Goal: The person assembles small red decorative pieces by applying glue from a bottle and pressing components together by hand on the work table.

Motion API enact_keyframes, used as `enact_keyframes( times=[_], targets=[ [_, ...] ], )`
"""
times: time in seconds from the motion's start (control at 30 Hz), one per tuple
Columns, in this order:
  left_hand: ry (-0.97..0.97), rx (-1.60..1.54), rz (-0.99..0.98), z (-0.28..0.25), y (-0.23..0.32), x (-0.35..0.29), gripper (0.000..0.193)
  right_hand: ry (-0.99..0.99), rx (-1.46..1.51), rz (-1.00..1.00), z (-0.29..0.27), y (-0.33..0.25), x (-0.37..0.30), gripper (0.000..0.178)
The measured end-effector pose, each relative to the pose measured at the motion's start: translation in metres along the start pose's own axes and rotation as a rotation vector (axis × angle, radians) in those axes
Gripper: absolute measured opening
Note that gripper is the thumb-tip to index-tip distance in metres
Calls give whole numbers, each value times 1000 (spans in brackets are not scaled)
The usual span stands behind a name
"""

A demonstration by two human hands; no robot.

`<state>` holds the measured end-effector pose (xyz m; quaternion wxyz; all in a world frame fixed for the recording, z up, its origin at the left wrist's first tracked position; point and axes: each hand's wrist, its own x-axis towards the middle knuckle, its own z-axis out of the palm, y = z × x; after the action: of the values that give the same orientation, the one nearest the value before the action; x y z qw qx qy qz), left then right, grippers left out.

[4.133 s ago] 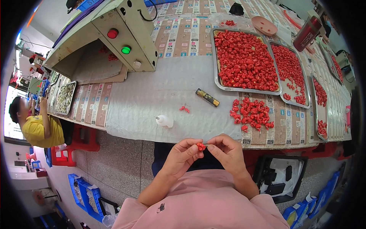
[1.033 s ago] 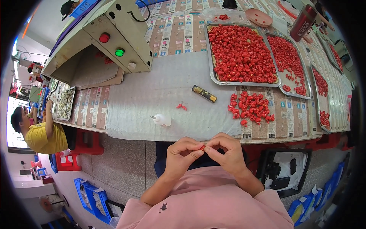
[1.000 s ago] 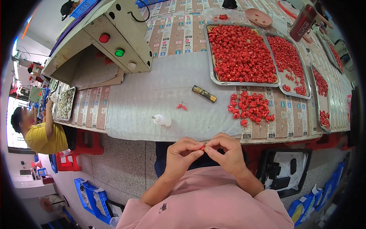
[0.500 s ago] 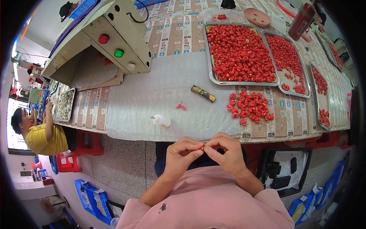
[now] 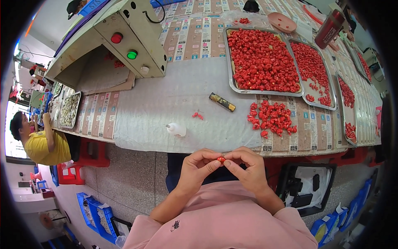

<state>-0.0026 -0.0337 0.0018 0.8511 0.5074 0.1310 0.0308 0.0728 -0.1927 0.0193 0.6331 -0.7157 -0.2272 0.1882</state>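
Observation:
Between the fingertips of both hands is a small red piece [image 5: 221,159], held just off the table's near edge. My left hand [image 5: 198,167] pinches it from one side, thumb against forefinger. From the other side my right hand [image 5: 245,166] grips it the same way. Beyond my hands, a white squeeze bottle [image 5: 176,129] with a thin tip lies on a pale sheet [image 5: 153,108]. A few small red pieces [image 5: 197,115] and a dark, gold-patterned lighter-like stick [image 5: 222,102] lie farther back. To the right is a loose pile of red pieces [image 5: 273,118].
Metal trays of red pieces [image 5: 233,86] stand at the back right, near a red flask [image 5: 330,29] and pink dish [image 5: 282,22]. A beige machine [image 5: 149,50] with red and green buttons stands left. A person in yellow [image 5: 47,147] sits far left. A black crate [image 5: 327,195] sits below, right.
The red piece shows more plainly between my fingertips, which have shifted slightly around it. The whole view has tilted a little. At far left, the person in yellow has moved an arm slightly.

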Motion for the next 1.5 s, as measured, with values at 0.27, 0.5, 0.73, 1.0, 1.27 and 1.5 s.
enact_keyframes(
  times=[0.27, 0.5, 0.73, 1.0, 1.27, 1.5],
  targets=[
    [12, -208, -136, -1, -1, -4, 16, -8, -37, -4, -1, -5, -3, 16],
    [17, -256, -155, -1, -1, -6, 18, 29, -80, -60, 6, -5, -2, 16],
    [-35, -237, -39, -1, 0, -4, 22, 115, -200, -209, 14, -3, 0, 18],
    [-50, -308, -26, -4, -4, -4, 22, 173, -270, -329, 18, -4, -2, 19],
    [-43, -321, -68, -3, -1, -6, 22, 144, -174, -268, 16, -7, -2, 17],
    [-52, -209, -41, -1, -1, -6, 20, 113, -83, -149, 10, 3, -3, 14]
  ],
)
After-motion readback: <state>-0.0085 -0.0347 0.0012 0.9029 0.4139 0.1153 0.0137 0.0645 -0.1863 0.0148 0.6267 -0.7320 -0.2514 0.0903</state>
